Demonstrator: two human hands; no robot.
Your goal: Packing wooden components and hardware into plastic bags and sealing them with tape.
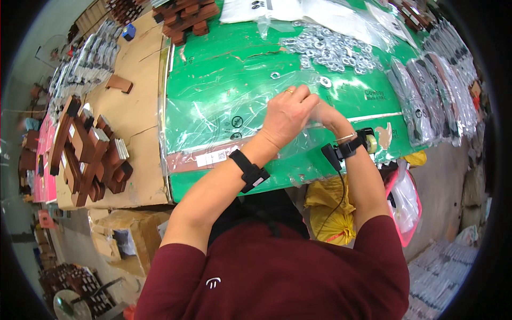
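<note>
A long clear plastic bag (213,120) with printed marks lies across the green table top. Inside it, along the near edge, shows a flat brown wooden piece (181,163) with a white label. My left hand (289,113) is closed on the bag's right end, fingers bent and knuckles up. Against it sits my right hand (329,116), curled at the same end of the bag; its fingertips are mostly hidden behind the left hand. Just beyond my hands lie a loose metal ring (325,81) and another metal ring (275,75).
Farther back is a heap of small metal parts (336,49). Bagged pieces (426,101) stand at the right. Brown wooden parts (85,149) are stacked on cardboard at the left, more (186,18) behind. A tape roll (372,143) is by my right wrist; yellow bags (330,213) sit below.
</note>
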